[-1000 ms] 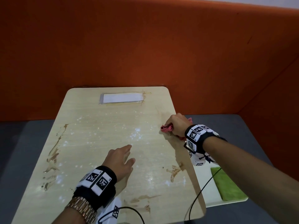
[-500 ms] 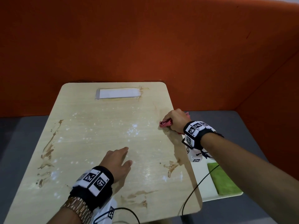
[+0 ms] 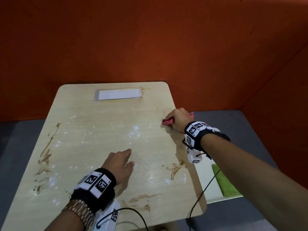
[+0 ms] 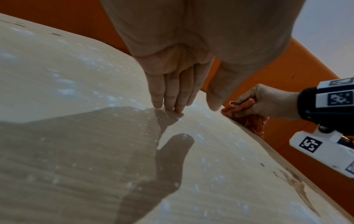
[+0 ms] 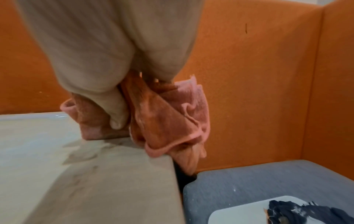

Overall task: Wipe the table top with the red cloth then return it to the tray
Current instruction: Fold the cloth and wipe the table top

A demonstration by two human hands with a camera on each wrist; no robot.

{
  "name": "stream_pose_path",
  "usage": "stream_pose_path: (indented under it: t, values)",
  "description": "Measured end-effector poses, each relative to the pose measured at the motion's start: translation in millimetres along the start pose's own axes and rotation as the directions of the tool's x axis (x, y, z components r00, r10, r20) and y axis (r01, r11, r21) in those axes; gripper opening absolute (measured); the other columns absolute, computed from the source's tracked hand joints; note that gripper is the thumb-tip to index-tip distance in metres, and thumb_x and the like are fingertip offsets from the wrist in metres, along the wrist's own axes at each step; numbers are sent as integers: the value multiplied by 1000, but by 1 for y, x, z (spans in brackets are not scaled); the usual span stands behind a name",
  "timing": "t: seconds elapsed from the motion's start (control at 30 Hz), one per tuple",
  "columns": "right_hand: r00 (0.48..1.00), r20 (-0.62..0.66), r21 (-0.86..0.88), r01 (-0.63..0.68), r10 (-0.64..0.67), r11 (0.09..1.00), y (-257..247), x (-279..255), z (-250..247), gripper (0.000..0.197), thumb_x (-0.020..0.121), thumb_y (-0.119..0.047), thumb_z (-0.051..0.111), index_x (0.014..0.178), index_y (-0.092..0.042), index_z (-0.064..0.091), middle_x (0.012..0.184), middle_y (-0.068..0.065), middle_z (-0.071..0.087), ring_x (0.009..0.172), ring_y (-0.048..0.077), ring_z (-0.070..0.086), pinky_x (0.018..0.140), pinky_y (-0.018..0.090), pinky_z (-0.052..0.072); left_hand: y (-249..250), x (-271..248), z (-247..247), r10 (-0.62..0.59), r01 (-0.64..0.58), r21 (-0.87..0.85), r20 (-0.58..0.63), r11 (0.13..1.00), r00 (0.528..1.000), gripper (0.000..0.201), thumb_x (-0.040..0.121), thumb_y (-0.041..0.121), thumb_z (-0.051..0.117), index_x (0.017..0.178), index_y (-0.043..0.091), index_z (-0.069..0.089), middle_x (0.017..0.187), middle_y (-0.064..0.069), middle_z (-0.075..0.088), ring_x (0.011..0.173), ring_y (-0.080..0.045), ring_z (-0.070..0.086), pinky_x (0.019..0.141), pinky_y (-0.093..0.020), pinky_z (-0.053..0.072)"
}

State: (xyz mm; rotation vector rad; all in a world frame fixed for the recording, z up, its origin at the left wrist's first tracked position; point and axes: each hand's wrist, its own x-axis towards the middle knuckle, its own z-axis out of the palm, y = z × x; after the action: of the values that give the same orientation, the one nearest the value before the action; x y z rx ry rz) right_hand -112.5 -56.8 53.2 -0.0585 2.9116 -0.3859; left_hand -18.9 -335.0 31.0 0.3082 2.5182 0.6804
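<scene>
My right hand point(image 3: 177, 120) grips the bunched red cloth point(image 3: 168, 121) at the right edge of the light wooden table top point(image 3: 100, 134). In the right wrist view the red cloth point(image 5: 168, 121) is pressed on the table edge, and part of it hangs over the side. My left hand point(image 3: 120, 161) rests flat on the middle of the table, its fingers point(image 4: 168, 97) straight and touching the surface. Brown smears point(image 3: 46, 152) mark the left side, and more brown smears point(image 3: 175, 169) lie near the right front. The white tray point(image 3: 205, 180) sits low at the right, beside the table.
A green cloth point(image 3: 225, 182) lies in the tray, and a dark cloth point(image 5: 306, 212) shows in it in the right wrist view. A white label point(image 3: 119, 94) is stuck at the table's far end. Orange partition walls point(image 3: 150, 39) enclose the back and right. Grey seating point(image 3: 233, 124) surrounds the table.
The right hand stays with the cloth at the right table edge and the left hand stays flat. The whole scene has shifted slightly in the head view, as the head moved.
</scene>
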Motion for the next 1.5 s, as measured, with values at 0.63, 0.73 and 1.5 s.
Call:
stream_pose_path:
  t: [0.63, 0.73, 1.5]
  values:
    - [993, 103, -34, 54, -50, 998, -4, -22, -7, 24, 79, 0, 67, 93, -17, 79, 85, 8, 73, 83, 27, 64, 61, 32, 43, 6, -4, -6, 14, -15, 74, 20, 997, 1000, 43, 95, 29, 49, 137, 17, 44, 118, -5, 64, 112, -24, 56, 94, -32, 48]
    - [995, 98, -36, 30, -27, 999, -2, -25, 0, 15, 80, -9, 74, 92, -17, 78, 84, 7, 72, 82, 26, 63, 63, 29, 39, 5, -4, -5, 11, -12, 69, 18, 998, 1000, 40, 95, 29, 49, 133, 18, 46, 116, -4, 64, 110, -23, 56, 92, -31, 48]
    - [989, 141, -69, 61, -50, 996, 11, -31, 1, 18, 78, -4, 70, 86, -18, 77, 78, 4, 71, 79, 24, 63, 60, 29, 42, 6, -4, -4, 20, -20, 81, 1, 997, 1000, 39, 95, 26, 48, 133, 15, 48, 116, -8, 65, 109, -24, 58, 94, -34, 48]
